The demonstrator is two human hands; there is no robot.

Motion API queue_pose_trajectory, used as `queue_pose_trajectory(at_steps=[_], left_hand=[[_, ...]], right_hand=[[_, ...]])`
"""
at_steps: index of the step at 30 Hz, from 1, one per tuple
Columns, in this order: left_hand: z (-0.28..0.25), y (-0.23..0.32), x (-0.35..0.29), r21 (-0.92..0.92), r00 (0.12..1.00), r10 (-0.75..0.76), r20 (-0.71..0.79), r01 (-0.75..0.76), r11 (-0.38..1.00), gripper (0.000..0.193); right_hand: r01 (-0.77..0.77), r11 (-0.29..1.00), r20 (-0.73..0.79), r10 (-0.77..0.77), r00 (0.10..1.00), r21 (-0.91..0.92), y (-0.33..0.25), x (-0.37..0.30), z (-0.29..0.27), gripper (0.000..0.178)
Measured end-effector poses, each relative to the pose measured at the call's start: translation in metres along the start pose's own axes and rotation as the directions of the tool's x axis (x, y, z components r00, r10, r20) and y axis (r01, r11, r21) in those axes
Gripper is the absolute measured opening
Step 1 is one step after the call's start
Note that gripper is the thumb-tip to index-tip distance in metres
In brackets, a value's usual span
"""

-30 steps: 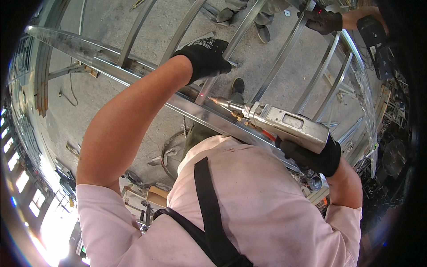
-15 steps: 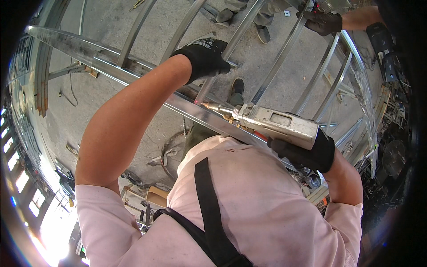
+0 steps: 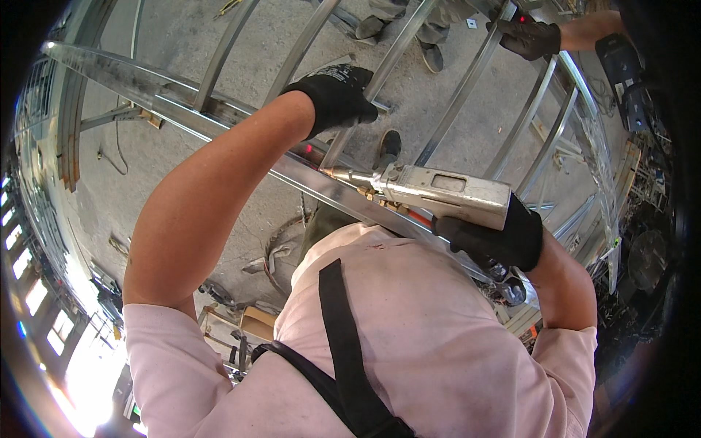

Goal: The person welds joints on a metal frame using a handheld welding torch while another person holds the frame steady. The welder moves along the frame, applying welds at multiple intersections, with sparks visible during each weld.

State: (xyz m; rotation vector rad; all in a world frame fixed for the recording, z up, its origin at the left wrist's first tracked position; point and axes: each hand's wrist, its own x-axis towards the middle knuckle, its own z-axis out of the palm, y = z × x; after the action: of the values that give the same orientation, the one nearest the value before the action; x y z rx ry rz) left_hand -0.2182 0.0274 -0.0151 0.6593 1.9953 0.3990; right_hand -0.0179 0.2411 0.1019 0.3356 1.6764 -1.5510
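Note:
My left hand (image 3: 342, 96), in a black glove, is closed on a metal crossbar (image 3: 400, 50) of a welded-looking frame. In my right hand (image 3: 504, 237), also gloved in black, is a silver handheld laser welding gun (image 3: 445, 186). The gun's copper-coloured nozzle (image 3: 334, 173) points left at the corner where the crossbar meets the long shiny metal rail (image 3: 321, 188). The tip is at or very near that joint; contact cannot be made out. A red light dot shows on the metal just left of it. My right fingers are partly hidden beneath the gun body.
At the upper right, another person's gloved hand (image 3: 531, 38) is at the far end of a bar, with a red dot beside it. Other people's shoes (image 3: 432, 58) stand beyond the frame. Several parallel bars (image 3: 467, 95) span it. A cable (image 3: 272, 252) lies on the concrete floor.
My right hand and the welding gun have shifted slightly left, and the gun's body has tilted a little. The red dot has moved up and left of the nozzle. My left hand stays put.

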Motion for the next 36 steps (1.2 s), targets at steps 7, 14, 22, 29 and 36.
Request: queue_pose_trajectory(at_steps=[7, 14, 22, 29, 36], left_hand=[[0.000, 0.002, -0.001, -0.012, 1.000, -0.012, -0.001, 0.012, 1.000, 0.063], [0.000, 0.001, -0.001, 0.060, 0.998, 0.050, -0.032, -0.048, 0.997, 0.059], [-0.001, -0.001, -0.002, 0.054, 0.998, 0.059, -0.030, -0.057, 0.997, 0.058], [-0.002, 0.003, -0.004, 0.020, 1.000, 0.013, -0.013, -0.012, 1.000, 0.062], [-0.007, 0.000, -0.005, 0.017, 0.993, -0.077, 0.085, 0.076, 0.997, 0.073]], right_hand=[[-0.061, 0.997, 0.020, 0.060, 0.998, 0.049, -0.003, 0.001, 0.000, 0.054], [-0.063, 0.998, 0.028, 0.063, 0.998, 0.025, -0.002, 0.004, -0.001, 0.056], [-0.055, 0.997, 0.027, 0.053, 0.998, 0.059, 0.000, 0.006, 0.001, 0.056], [-0.005, 1.000, 0.015, 0.005, 1.000, -0.002, -0.002, 0.008, 0.001, 0.051], [-0.055, 0.994, 0.025, 0.053, 0.998, 0.096, -0.011, 0.008, 0.002, 0.046]])
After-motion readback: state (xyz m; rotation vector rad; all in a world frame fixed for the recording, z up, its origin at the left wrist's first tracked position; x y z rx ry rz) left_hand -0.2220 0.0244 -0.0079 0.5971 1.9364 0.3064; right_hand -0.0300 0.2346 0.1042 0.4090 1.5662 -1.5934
